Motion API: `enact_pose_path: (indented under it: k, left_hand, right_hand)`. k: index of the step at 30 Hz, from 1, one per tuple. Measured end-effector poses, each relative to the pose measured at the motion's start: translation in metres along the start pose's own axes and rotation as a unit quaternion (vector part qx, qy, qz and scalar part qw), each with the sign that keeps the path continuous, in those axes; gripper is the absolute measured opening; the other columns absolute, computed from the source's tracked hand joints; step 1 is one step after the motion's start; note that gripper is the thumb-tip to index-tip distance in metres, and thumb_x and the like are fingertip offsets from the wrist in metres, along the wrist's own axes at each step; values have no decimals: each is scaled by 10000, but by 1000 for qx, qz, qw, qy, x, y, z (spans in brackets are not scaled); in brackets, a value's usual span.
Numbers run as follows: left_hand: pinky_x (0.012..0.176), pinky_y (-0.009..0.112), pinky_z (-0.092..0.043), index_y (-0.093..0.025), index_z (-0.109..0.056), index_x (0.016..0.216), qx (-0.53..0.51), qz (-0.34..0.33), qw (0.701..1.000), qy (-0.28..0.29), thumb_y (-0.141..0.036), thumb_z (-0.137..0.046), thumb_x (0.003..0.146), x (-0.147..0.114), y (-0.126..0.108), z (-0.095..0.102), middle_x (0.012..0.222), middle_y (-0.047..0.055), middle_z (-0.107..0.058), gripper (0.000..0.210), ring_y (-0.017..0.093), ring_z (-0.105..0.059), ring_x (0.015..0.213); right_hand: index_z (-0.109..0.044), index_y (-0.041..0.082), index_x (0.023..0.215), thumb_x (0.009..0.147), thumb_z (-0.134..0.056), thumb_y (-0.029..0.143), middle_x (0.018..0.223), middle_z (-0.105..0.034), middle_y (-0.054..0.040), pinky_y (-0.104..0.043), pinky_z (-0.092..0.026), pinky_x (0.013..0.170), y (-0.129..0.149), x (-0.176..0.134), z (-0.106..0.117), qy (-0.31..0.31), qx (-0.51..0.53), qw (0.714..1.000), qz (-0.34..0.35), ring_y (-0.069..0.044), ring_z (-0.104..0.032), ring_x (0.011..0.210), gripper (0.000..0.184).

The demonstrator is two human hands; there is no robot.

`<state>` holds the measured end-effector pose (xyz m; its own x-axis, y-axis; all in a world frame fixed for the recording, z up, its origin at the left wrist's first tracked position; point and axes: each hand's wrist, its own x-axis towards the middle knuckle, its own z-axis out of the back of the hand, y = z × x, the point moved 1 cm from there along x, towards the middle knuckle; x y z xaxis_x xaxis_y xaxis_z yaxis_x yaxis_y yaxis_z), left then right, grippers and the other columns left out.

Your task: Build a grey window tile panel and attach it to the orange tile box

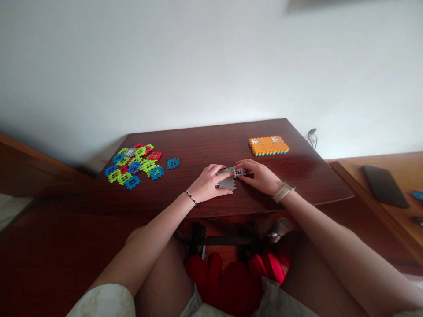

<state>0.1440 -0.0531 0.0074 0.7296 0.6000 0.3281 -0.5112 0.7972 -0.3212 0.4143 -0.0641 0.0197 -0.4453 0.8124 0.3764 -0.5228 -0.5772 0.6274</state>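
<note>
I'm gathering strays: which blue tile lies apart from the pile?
The blue tile between the colourful pile and the left hand; it touches nothing else's edge, while other blue tiles lie in the pile.

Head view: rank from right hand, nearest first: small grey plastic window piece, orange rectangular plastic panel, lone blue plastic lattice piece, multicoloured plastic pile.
1. Small grey plastic window piece: touching the right hand.
2. Orange rectangular plastic panel: just beyond the hand.
3. Lone blue plastic lattice piece: off to the left.
4. Multicoloured plastic pile: farther left, farthest.
</note>
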Motion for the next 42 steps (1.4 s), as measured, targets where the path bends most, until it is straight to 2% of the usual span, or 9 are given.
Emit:
enact_pose_path:
  k: [23,42]
  left_hand:
    - [1237,617,-477,-319,-705,1482,-11,5,1000,-1,-587,-820,946,0,-2,2,1505,148,-600,610,356,-557,1404]
    - [1248,605,-467,-312,-704,1484,5,5,1000,8,-623,-778,968,0,-2,1,1510,148,-585,607,354,-543,1416]
  right_hand:
    - [-759,264,1312,999,-712,243,1353,-756,-111,-506,-604,1118,2,4,2,5,-46,998,35,-310,-729,1261,317]
    - [-826,278,1232,1034,-688,309,1412,-715,-124,-509,-593,1141,-3,1,1,29,-60,998,22,-308,-730,1267,243]
